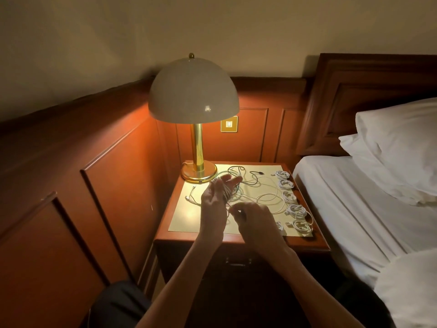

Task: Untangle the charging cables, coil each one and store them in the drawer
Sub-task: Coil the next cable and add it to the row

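Observation:
My left hand [216, 197] is raised over the nightstand [203, 235] with a white cable [227, 194] wound in loops around its fingers. My right hand [253, 218] pinches the same cable just below those loops. Loose white cables [269, 197] and a black cable [254, 174] lie tangled on the pale top beyond my hands. Several coiled white cables [289, 196] sit in a row along the right edge. The drawer handle [237, 262] shows dimly under the top; the drawer looks closed.
A brass lamp [198, 171] with a dome shade stands at the back left of the nightstand. A bed with white sheets [359, 209] and pillows borders the right side. Wood panelling runs along the left and back.

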Demonstrator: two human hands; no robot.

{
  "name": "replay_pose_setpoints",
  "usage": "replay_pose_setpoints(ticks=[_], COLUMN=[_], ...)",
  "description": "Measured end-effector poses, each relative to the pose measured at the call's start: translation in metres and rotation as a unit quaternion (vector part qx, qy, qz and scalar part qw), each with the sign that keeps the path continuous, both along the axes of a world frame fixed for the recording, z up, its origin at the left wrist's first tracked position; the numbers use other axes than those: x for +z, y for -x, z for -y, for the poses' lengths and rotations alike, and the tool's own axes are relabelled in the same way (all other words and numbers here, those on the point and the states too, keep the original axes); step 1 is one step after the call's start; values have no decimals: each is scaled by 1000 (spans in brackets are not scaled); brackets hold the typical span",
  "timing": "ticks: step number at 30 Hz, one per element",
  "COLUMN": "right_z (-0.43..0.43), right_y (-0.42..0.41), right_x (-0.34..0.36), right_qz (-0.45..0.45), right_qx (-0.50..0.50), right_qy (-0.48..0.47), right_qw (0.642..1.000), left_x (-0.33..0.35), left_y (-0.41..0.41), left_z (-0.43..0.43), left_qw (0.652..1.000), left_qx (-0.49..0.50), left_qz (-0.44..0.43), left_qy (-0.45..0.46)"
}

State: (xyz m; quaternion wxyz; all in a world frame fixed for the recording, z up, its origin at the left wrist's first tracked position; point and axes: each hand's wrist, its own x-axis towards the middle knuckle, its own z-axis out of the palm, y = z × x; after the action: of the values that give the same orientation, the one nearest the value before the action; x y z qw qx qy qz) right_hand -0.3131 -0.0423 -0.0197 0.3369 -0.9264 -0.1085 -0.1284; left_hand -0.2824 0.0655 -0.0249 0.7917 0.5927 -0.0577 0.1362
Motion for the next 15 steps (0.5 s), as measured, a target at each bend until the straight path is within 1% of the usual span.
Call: replay_pose_setpoints(ticks=[1, 3, 4, 5, 6, 8, 10, 12, 15], right_z=[2, 9, 14, 20, 25, 28, 33, 38, 47], right_y=[2, 7, 8, 8, 7, 4, -2, -6, -9], right_x=[4, 15, 21, 27, 30, 37, 40, 47, 58], right_qz=[5, 0, -6, -5, 0, 7, 10, 0, -10], right_qx=[0, 5, 5, 6, 8, 20, 34, 65, 103], right_qy=[31, 95, 125, 146, 156, 159, 144, 115, 80], right_qw=[1000, 995, 992, 989, 988, 987, 989, 991, 991], left_x=[-1, -4, -7, -11, -16, -18, -17, -12, -5], left_y=[-1, 1, 0, 1, 1, 0, -2, -2, 7], left_z=[-1, -4, -6, -9, -12, -18, -22, -30, -41], left_qw=[996, 972, 949, 917, 889, 863, 859, 875, 871], left_qx=[22, 15, 20, 32, 40, 27, -10, -99, -243], left_qz=[31, 75, 107, 145, 182, 216, 225, 193, 128], left_qy=[-74, -220, -296, -371, -417, -456, -460, -433, -407])
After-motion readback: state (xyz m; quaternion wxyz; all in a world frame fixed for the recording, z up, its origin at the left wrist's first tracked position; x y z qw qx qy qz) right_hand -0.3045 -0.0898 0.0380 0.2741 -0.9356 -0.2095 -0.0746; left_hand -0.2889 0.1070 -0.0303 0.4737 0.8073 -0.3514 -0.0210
